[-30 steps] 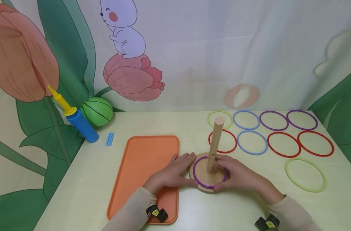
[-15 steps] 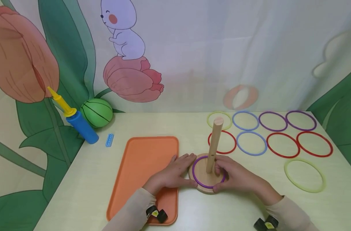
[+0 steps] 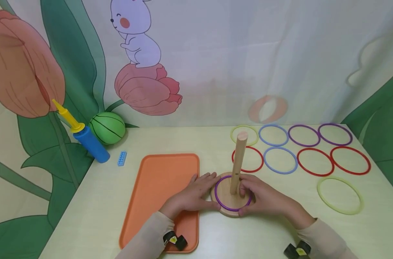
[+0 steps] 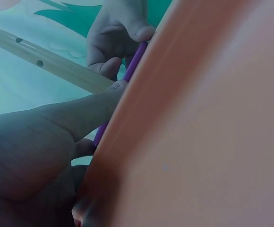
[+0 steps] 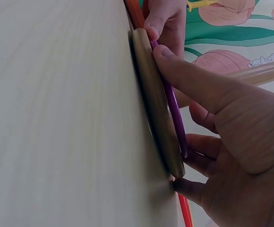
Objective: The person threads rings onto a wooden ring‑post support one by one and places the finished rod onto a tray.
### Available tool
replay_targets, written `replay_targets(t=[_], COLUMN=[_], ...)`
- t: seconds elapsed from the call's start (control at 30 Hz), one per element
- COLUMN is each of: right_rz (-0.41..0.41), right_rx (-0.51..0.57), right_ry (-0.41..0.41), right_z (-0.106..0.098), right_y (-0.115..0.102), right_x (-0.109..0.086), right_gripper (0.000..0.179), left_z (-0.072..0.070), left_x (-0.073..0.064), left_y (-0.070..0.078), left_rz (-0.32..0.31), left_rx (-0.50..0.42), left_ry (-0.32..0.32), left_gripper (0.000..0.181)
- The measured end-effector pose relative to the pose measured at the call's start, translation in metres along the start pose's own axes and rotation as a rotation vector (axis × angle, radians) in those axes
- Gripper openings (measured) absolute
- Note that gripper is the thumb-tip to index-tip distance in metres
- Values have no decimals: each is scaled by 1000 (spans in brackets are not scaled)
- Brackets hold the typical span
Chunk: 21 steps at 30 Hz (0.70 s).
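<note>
A round wooden base [image 3: 227, 196] with an upright peg [image 3: 238, 158] stands just right of the tray. Around the peg, a purple ring [image 3: 216, 194] lies on or barely above the base. My right hand [image 3: 264, 196] holds the ring's right side, thumb at the near edge and curled fingers beside the peg. My left hand [image 3: 196, 194] reaches across the tray's edge, its fairly straight fingers and thumb touching the left side of the base and ring. In the right wrist view the purple ring [image 5: 175, 111] shows close against the base's edge [image 5: 156, 94].
Loose rings lie at the right: yellow-green [image 3: 340, 213], red [image 3: 316, 175], blue [image 3: 280, 173] and purple [image 3: 303, 145]. An orange tray [image 3: 160, 187] sits under my left forearm. Farther left are a blue brick [image 3: 122, 158], a green ball [image 3: 107, 127] and a blue-yellow pump [image 3: 91, 144].
The head view has shifted very slightly. Both hands, the purple ring and the wooden stand keep the same places relative to each other.
</note>
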State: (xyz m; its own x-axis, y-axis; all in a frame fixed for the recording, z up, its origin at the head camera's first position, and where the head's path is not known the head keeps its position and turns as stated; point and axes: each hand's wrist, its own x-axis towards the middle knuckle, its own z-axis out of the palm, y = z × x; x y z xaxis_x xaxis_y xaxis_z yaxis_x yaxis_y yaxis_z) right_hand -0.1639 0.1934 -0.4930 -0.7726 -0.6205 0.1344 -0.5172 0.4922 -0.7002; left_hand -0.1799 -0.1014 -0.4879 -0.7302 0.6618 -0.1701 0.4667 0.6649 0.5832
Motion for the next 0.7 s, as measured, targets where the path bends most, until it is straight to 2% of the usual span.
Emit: replay_targets(t=[0.37, 0.7], right_rz=[50, 54], right_rx=[28, 46], right_ry=[-31, -34], right_z=[-4, -3], right_y=[0, 0], right_x=[0, 1], right_gripper=[50, 50], left_z=[1, 2], left_x=[1, 1], left_y=[-1, -1], left_rz=[0, -10], left_rx=[0, -23], left_ry=[9, 15], left_gripper=[95, 93])
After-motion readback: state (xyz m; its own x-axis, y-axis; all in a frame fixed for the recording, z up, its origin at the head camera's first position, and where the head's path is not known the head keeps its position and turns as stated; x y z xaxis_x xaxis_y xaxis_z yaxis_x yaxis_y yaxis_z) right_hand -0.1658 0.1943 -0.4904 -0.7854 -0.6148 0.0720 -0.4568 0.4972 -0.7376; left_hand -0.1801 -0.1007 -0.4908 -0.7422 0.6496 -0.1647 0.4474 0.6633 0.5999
